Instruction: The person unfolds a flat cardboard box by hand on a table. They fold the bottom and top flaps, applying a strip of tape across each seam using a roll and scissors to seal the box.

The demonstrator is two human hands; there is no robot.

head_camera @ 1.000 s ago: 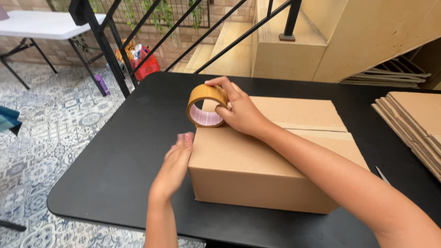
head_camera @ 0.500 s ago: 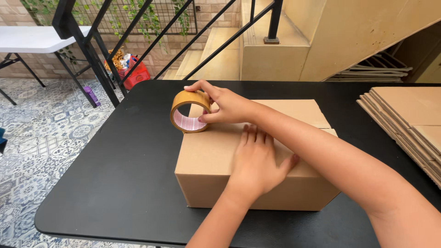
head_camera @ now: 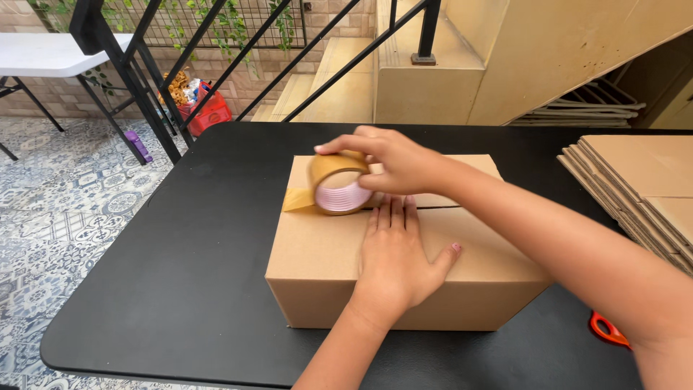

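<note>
Hands: my right hand grips the tape roll; my left hand lies flat, fingers spread, on the box.
Tape: I see the roll upright on the box top at the seam, a brown strip running to the left edge.
Box: closed, mid worktop.
Right edge: flat cardboard stack; orange scissors handle near my forearm.

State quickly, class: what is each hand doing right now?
Left hand: open, flat on the brown cardboard box.
Right hand: closed on the round brown tape roll.
</note>
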